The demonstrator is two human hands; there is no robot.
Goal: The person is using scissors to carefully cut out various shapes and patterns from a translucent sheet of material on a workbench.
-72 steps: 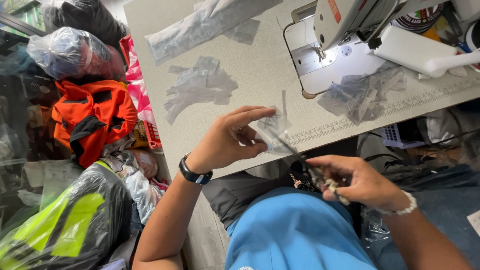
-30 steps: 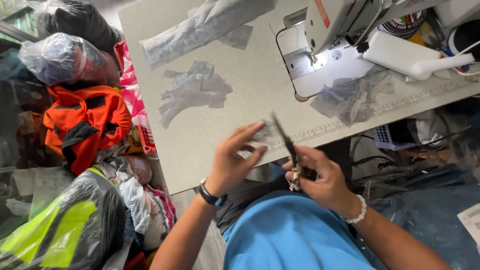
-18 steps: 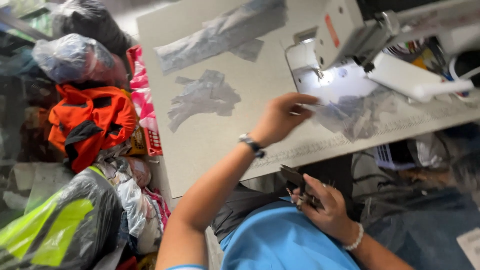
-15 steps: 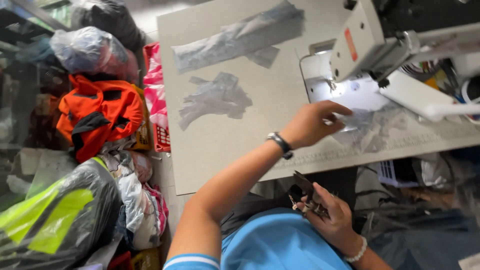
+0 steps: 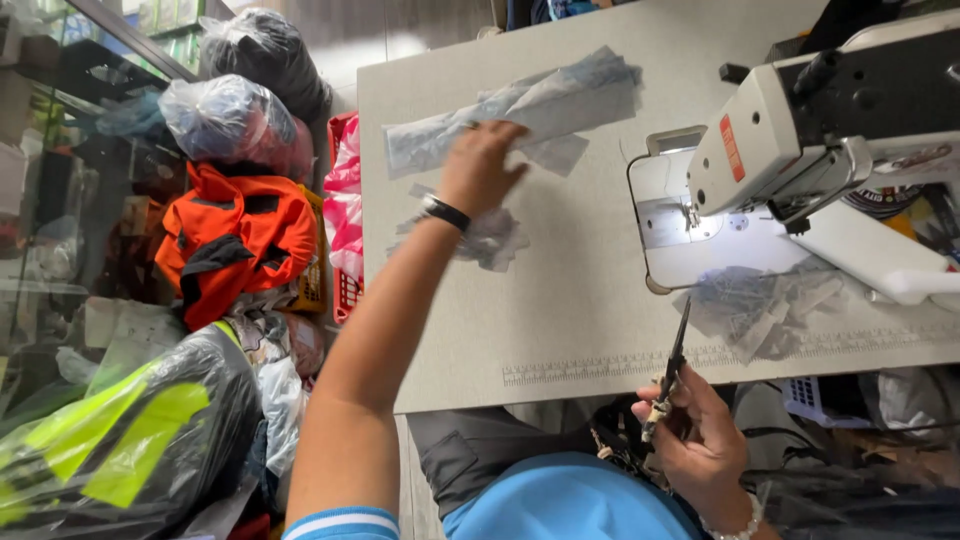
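- While the left hand [image 5: 482,168] lies spread, fingers loose, on the near end of the long grey fabric strip [image 5: 515,105], far left of the sewing machine [image 5: 800,130], it looks best to pinch only the top strip, so whatever lies beneath it stays flat on the table [image 5: 560,320].
- Nearer the machine, just under that wrist, sits a small crumpled pile of grey pieces [image 5: 490,235]; lifting the strip clear, not dragging it, should keep that pile in place.
- Below the machine, at the table's front edge, the right hand [image 5: 700,445] is closed around a pair of dark scissors [image 5: 672,365], blades pointing up toward the cut pieces [image 5: 760,300] in front of the machine; keeping those tips turned away from the reaching arm seems wise.
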